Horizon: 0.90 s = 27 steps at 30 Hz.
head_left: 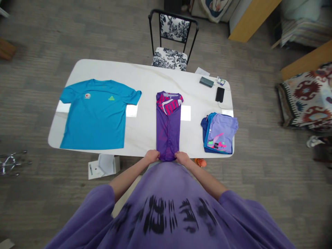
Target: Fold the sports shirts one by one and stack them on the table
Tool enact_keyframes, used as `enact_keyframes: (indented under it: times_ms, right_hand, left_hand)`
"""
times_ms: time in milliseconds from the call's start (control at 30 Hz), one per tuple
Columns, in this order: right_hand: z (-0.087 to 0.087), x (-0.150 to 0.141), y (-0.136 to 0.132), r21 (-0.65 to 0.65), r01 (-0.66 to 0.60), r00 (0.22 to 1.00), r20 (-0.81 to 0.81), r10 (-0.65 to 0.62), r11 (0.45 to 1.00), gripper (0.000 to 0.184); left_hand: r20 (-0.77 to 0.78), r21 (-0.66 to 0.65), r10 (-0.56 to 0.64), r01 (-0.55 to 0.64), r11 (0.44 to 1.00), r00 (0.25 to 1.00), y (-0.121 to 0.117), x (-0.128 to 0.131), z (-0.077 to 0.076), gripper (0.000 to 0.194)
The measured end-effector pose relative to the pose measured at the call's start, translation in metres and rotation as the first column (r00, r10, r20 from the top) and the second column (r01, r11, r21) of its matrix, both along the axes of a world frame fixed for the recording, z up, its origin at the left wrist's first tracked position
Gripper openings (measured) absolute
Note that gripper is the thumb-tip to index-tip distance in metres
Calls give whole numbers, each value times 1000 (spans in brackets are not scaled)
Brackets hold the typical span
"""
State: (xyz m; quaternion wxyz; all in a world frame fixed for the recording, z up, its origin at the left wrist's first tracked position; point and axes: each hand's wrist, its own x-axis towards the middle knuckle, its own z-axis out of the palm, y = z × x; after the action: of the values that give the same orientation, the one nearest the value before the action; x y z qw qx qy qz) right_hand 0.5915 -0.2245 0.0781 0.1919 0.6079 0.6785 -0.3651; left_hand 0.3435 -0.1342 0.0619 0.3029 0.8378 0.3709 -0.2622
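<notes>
In front of me a purple T-shirt (168, 129) lies folded into a long narrow strip, its pink-patterned part at the far end. My left hand (152, 156) is closed on the strip's near left corner. The near right corner is pinched in my right hand (182, 157). Both hands are at the table's near edge. To the left a blue T-shirt (95, 117) is spread flat, its neck pointing away from me. On the right sits a stack of folded shirts, with a lilac shirt (223, 129) on top and blue ones under it.
The white table (145, 138) also bears a dark case (206, 82), a phone (220, 94) with a cable, and a small packet (221, 81) at the far right. A patterned chair (169, 58) stands beyond the far edge. An open white box (105, 164) is below the near edge.
</notes>
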Motion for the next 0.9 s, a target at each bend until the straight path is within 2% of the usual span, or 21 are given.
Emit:
enact_keyframes:
  times_ms: [133,233,300,400,467,500,567,600,667,767,833,900]
  right_hand:
    - [43,-12,-1,9,28,1000,-9,-28,1000,25]
    - [83,-9,25,72,108,993,-56,-104,991,20]
    - [110,0,60,152,164,983,-104,-149,975,17]
    - [140,27,134,279,221,970,-161,-182,934,16]
    - [147,53,194,345,240,967,-166,-192,908,18]
    - [144,68,227,367,243,967,-162,-196,898,20]
    - [127,99,296,385,246,968,-151,-202,890,23]
    - [113,115,331,381,247,968,-148,-205,891,25]
    - [75,141,398,360,253,967,-130,-221,898,28]
    - [0,169,479,324,290,956,-58,-287,901,30]
    - [-54,179,511,278,332,938,4,-346,902,36]
    - [-102,184,525,230,367,921,49,-387,901,43]
  left_hand:
    - [49,-19,15,-15,1000,999,15,-28,39,22]
    - [192,-88,45,-28,996,980,46,-39,78,22]
    - [285,-115,74,-43,992,956,81,-39,105,21]
    - [339,-60,113,-98,993,934,151,-28,136,20]
    - [351,-3,141,-149,989,926,210,-13,144,21]
    - [356,22,158,-177,984,921,242,-3,142,22]
    - [365,70,201,-242,968,909,308,23,129,24]
    - [367,93,223,-275,957,903,342,39,116,26]
    - [366,138,269,-338,931,891,406,73,81,28]
    - [335,174,361,-434,884,870,480,124,8,31]
    - [269,168,435,-487,857,859,508,151,-48,38]
    - [182,159,490,-517,841,853,521,168,-100,46]
